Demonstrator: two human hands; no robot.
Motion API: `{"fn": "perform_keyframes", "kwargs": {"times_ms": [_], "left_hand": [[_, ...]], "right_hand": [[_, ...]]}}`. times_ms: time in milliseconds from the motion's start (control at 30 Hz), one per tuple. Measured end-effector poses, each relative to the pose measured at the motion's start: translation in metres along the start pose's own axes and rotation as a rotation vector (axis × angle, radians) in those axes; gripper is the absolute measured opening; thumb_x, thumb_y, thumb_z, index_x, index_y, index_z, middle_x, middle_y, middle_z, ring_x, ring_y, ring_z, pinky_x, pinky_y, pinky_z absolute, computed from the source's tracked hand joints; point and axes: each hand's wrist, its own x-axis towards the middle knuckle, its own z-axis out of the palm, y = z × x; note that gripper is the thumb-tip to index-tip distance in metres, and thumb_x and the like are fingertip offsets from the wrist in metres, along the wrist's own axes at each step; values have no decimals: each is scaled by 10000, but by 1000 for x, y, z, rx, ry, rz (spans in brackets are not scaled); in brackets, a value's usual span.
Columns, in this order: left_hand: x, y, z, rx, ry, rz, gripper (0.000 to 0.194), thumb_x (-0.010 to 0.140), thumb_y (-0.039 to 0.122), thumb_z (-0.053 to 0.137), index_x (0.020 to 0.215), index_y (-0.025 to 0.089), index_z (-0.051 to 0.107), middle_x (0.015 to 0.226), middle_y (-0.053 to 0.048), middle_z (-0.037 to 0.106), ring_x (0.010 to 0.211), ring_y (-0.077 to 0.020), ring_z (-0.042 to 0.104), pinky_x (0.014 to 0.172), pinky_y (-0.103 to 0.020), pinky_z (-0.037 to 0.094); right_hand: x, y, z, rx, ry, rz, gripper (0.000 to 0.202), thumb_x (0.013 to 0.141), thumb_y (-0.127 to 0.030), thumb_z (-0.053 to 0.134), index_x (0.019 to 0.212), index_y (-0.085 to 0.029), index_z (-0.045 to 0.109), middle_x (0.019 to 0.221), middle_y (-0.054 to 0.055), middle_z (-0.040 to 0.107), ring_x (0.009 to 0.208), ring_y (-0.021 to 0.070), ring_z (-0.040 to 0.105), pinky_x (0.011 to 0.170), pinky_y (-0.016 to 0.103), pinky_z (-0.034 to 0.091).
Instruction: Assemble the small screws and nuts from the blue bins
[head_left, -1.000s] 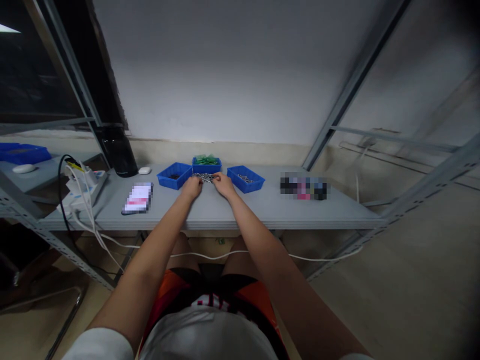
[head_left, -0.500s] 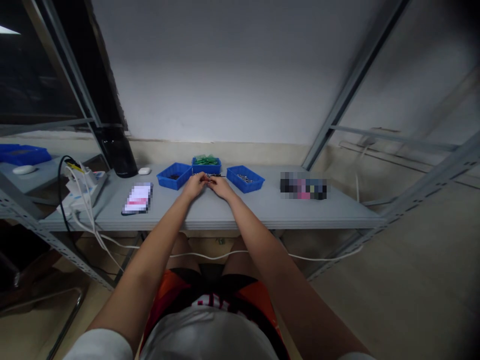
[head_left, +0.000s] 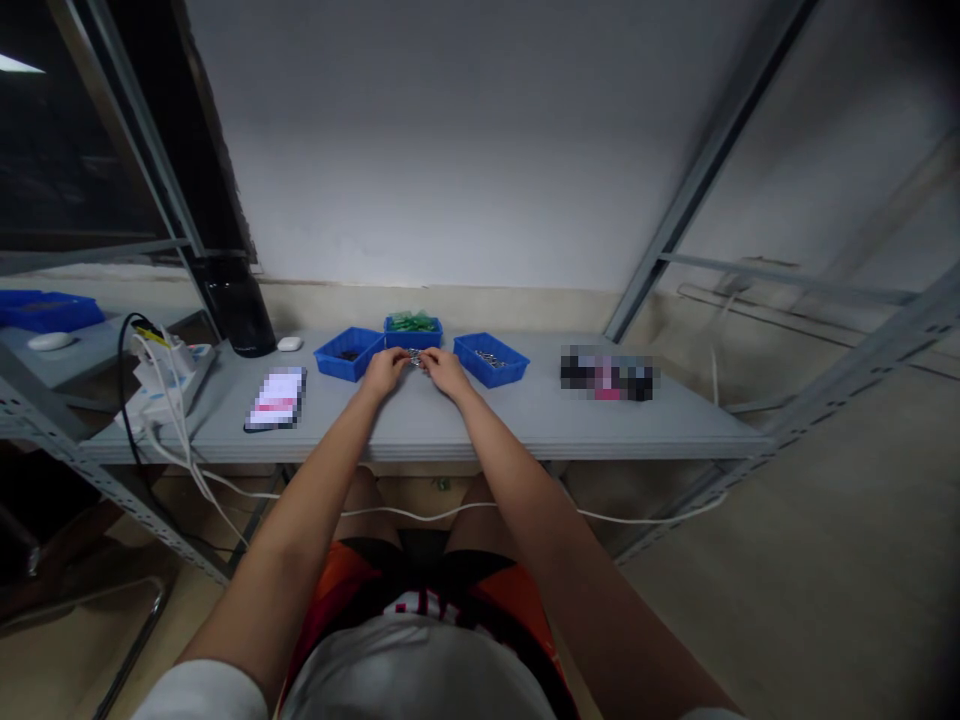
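Silver glints between the 2 bare hands: small metal pieces (head_left: pixel 415 356) gathered over the grey shelf (head_left: pixel 424 420), right in front of the rear blue bin (head_left: pixel 413 341). And here's the left hand (head_left: pixel 384 372), fingers curled in at the left edge of those pieces; the right hand (head_left: pixel 447 373) meets them from the other side, fingers bent too. Whether either is pinching a piece or only touching, I cannot tell at this size.

Green pieces (head_left: pixel 412 321) fill that rear bin! Over to the left blue bin (head_left: pixel 336 367), just beside the left hand, with dark bits inside; the right blue bin (head_left: pixel 499 376), near the right hand, holds loose shiny parts. Farther left lies a phone (head_left: pixel 276 398), its screen lit and pixelated, with a white case (head_left: pixel 289 344) behind it and a black cylinder (head_left: pixel 241 312) standing upright.
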Motion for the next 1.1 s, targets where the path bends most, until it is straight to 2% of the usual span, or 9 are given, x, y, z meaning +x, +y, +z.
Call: {"fn": "perform_keyframes", "kwargs": {"times_ms": [267, 433, 500, 667, 800, 900, 1000, 1100], "left_hand": [[3, -3, 1, 44, 35, -22, 206, 839, 225, 506, 913, 149, 683, 955, -99, 701, 882, -197, 614, 839, -303, 461], [3, 2, -1, 45, 46, 36, 194, 832, 199, 497, 898, 143, 670, 933, -91, 686, 871, -185, 596, 839, -301, 456], [2, 3, -1, 37, 42, 60, 188, 831, 205, 501, 888, 143, 669, 929, -90, 680, 872, -185, 592, 836, -298, 454], [4, 2, -1, 19, 93, 91, 199, 842, 225, 492, 886, 141, 667, 922, -90, 676, 869, -185, 591, 830, -290, 447], [5, -1, 0, 24, 129, 40, 210, 848, 215, 474, 876, 138, 667, 918, -97, 681, 868, -192, 595, 828, -299, 446], [4, -2, 2, 39, 40, 21, 189, 836, 193, 487, 867, 134, 664, 924, -105, 687, 864, -200, 601, 824, -304, 447], [1, -1, 4, 46, -74, 73, 180, 833, 175, 487, 853, 130, 660, 907, -105, 689, 847, -200, 604, 816, -299, 445], [1, -1, 5, 48, -84, 96, 189, 843, 182, 476, 856, 130, 658, 895, -102, 688, 834, -200, 603, 809, -297, 445]], "right_hand": [[0, 1, 0, -3, -5, -19, 222, 874, -246, 454, 901, -181, 665, 749, 8, 657, 638, 111, 556, 689, 226, 429], [-3, 6, 1, -194, -144, -122, 182, 847, -208, 515, 770, -187, 680, 723, 22, 660, 693, 136, 565, 734, 242, 414], [-5, 7, 2, -228, -157, -173, 162, 836, -201, 538, 780, -197, 690, 753, 34, 671, 718, 150, 575, 755, 259, 413], [-3, 5, 2, -140, -112, -165, 144, 817, -200, 560, 810, -212, 703, 809, 40, 686, 769, 173, 595, 789, 282, 416], [-2, -2, -3, -34, 39, -52, 149, 820, -229, 544, 844, -202, 689, 863, 35, 692, 808, 170, 597, 791, 276, 425], [-2, -9, -6, 4, 100, -49, 173, 827, -244, 523, 878, -185, 677, 888, 40, 687, 819, 161, 592, 796, 268, 427], [-3, -12, -7, 5, 113, -102, 178, 827, -256, 521, 877, -180, 674, 910, 49, 680, 846, 159, 587, 825, 270, 421], [-2, -10, -5, 5, 126, -134, 181, 834, -258, 509, 876, -188, 671, 918, 46, 678, 852, 157, 585, 829, 274, 423]]}}
